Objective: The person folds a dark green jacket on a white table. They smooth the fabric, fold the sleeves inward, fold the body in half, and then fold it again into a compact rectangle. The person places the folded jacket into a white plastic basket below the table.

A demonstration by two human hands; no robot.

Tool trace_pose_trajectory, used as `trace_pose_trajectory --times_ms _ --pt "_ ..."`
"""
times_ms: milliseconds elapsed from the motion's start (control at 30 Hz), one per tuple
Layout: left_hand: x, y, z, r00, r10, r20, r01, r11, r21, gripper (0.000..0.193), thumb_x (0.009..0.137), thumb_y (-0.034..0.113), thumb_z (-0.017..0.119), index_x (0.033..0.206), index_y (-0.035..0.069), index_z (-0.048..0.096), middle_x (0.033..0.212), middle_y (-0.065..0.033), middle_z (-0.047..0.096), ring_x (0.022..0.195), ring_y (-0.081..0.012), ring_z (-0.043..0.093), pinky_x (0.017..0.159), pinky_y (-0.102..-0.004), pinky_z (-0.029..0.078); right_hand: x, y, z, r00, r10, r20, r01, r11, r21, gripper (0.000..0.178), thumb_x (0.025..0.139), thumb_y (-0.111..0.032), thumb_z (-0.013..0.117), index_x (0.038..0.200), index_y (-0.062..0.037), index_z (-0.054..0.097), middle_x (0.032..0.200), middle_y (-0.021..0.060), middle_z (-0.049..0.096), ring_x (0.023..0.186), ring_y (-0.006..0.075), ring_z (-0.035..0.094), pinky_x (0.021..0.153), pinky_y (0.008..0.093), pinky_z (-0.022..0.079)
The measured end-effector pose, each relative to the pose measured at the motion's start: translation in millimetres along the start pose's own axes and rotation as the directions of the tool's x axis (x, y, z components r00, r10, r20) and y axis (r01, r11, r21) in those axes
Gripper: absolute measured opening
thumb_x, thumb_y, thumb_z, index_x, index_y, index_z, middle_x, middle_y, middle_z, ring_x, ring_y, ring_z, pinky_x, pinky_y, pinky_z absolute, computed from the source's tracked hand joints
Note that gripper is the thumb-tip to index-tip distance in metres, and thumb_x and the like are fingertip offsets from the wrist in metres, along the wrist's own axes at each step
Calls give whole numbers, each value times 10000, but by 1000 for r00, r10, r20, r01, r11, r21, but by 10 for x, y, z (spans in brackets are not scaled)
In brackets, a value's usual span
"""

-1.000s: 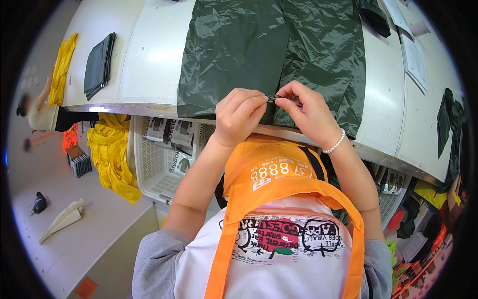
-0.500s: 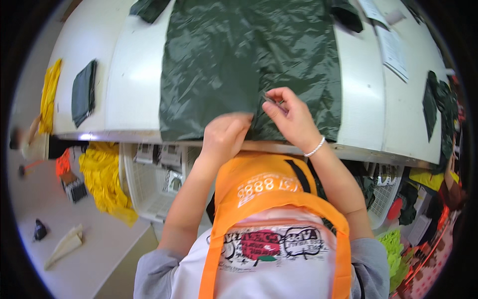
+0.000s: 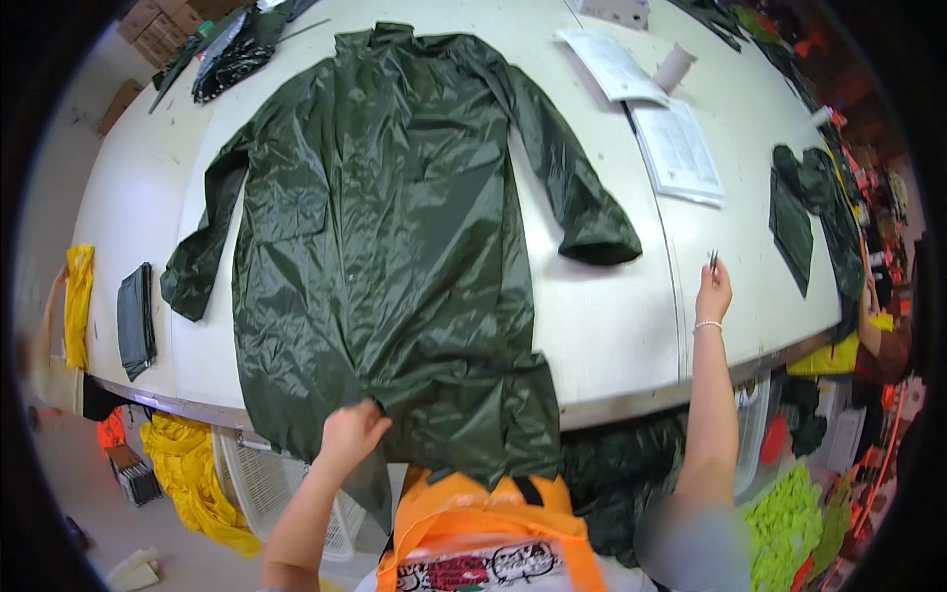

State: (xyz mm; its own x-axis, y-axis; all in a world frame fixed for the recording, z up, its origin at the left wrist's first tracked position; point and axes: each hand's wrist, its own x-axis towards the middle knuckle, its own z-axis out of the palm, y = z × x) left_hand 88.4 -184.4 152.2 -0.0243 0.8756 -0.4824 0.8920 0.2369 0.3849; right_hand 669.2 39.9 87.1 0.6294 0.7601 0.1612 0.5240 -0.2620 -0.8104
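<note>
A long dark green raincoat [image 3: 434,286] lies spread on the white table, collar at the far side, with both sleeves out. Its hem hangs over the near table edge toward me. My left hand [image 3: 352,434] is closed on the coat's lower front, pinching the fabric. Out to the right, past the coat's sleeve, my right hand [image 3: 714,293] is held above the table. Its fingers are closed on small metal thread snips [image 3: 713,259], whose tips point away from me.
Printed sheets [image 3: 676,148] and a white roll [image 3: 674,67] lie right of the coat. Folded dark garments [image 3: 136,321] and a yellow one [image 3: 79,306] rest at the left edge. Below the table are white baskets [image 3: 237,483] and yellow fabric [image 3: 192,474]. Other people stand at both sides.
The coat has shifted toward me, its hem now over the edge and more of it in view. My right hand has moved away to the right with the snips; my left now grips the coat's lower front.
</note>
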Motion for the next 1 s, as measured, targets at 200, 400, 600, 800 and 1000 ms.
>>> trace_pose_trajectory --times_ms 200,400,600,800,1000 --pt "986 802 278 802 174 -572 -177 983 51 164 671 75 570 811 53 488 819 -112 501 845 -324 508 709 -403 371 908 821 608 981 44 191 87 776 -625 348 859 -43 515 1204 -29 567 1120 210 540 986 355 569 870 399 468" --pt "1014 579 277 804 137 -578 -187 982 -28 691 780 327 669 1357 53 406 1420 -219 361 1336 -405 283 1065 -554 228 1013 483 936 995 -84 51 93 642 -761 490 883 -129 543 1355 -79 423 1333 202 417 1216 369 415 1024 441 342" --pt "844 869 570 969 228 -90 -196 942 273 1124 545 717 696 1470 245 266 1535 -185 130 1391 -449 117 1040 -681 147 1180 -916 1627 706 -702 96 708 701 -83 433 876 -88 579 1289 -19 471 1311 183 462 1233 337 406 1048 413 310" --pt "443 1027 438 979 75 190 -139 926 350 1156 537 584 799 1480 259 217 1536 -190 92 1390 -449 106 1032 -680 162 221 -2438 2736 189 -740 646 755 530 386 365 764 -211 708 1062 -14 629 1081 173 608 1043 334 555 900 402 458" --pt "466 1130 180 994 86 -70 -80 994 80 755 690 531 728 1320 190 489 1399 -139 399 1303 -353 344 1025 -544 286 -475 -2475 3162 -112 -348 931 835 475 278 283 760 -188 666 1010 -58 636 921 119 637 866 305 606 775 422 500"
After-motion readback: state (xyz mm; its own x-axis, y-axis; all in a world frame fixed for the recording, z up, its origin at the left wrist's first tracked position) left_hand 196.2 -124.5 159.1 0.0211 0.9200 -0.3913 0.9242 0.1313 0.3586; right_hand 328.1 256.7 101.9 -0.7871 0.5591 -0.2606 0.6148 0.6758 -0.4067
